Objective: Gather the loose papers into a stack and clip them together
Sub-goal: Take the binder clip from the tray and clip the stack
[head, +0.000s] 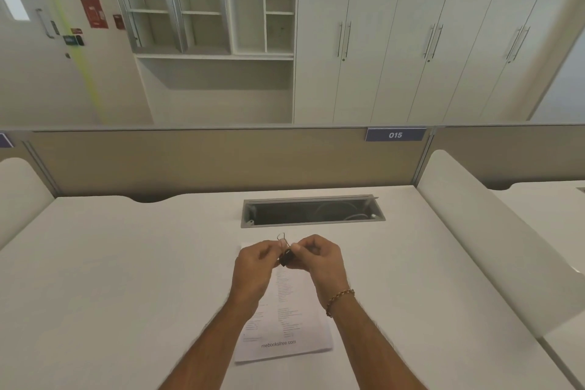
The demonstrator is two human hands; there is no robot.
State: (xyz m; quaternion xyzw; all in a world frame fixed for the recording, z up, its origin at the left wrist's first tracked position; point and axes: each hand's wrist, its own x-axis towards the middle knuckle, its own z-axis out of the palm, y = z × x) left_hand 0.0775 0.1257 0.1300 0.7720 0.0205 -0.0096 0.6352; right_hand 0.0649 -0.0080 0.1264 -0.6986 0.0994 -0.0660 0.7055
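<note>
A: Left hand (253, 266)?
B: Pinching the binder clip (286, 255), shared with the right hand (316, 258).
A: Papers (285, 320)?
B: Stacked beneath both hands on the counter (126, 263). Probably light, floppy; clip stiff and springy. Squeeze the wire handles.

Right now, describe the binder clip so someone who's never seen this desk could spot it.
Start at the white desk and its dark cable slot. Just in front of that slot, above the far end of the printed paper stack, the left hand and right hand meet. The binder clip is pinched between them: the only small black thing, wire loops up.
</note>
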